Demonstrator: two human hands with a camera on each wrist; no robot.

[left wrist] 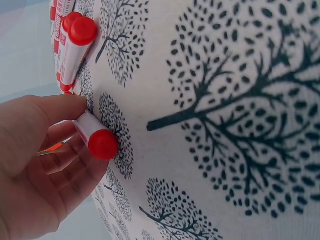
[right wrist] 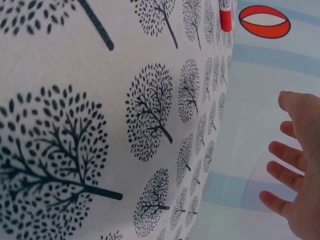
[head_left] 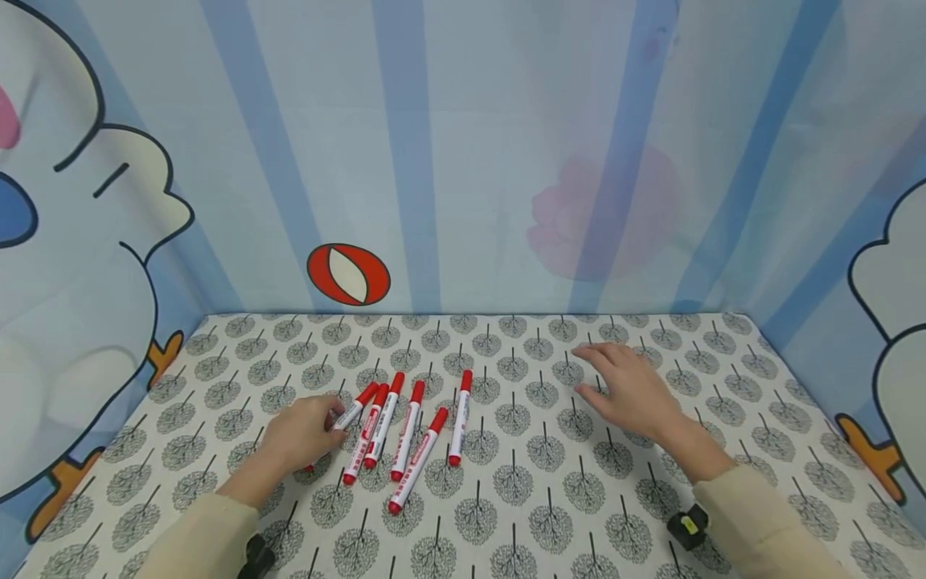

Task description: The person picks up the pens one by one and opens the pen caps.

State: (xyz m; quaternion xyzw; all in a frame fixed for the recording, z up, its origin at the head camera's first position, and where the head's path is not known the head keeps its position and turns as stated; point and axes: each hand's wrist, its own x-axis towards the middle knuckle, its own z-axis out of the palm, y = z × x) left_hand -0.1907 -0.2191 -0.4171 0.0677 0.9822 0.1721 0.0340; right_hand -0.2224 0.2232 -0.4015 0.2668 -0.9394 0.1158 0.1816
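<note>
A printed white figure (head_left: 72, 322) occupies the left side of the backdrop. Near and to its right, a light sleeve (head_left: 195, 540) with a black device (head_left: 256, 556) at its cuff leads to the left hand (head_left: 304, 434). The left hand grasps the first marker (head_left: 350, 413) between thumb and fingers; the marker's red cap points far and right. Whether it touches the cloth (head_left: 531, 547) cannot be determined.

To its right, five white-bodied markers with red caps lie on the tree-patterned cloth, caps toward the far side. In order: second marker (head_left: 365, 438); third marker (head_left: 383, 425), directly beside it; fourth marker (head_left: 407, 434); fifth marker (head_left: 419, 458), inclined to the right and extending nearest; sixth marker (head_left: 460, 420), slightly separate and almost perpendicular to the far edge. A red and white oval (head_left: 376, 269) is printed on the backdrop, beyond the markers.

Well apart on the right, the right hand (head_left: 628, 388) is released: thumb and fingers are separated, pointing left, and grip nothing. A second black device (head_left: 683, 528) is positioned at the right cuff (head_left: 723, 490).
</note>
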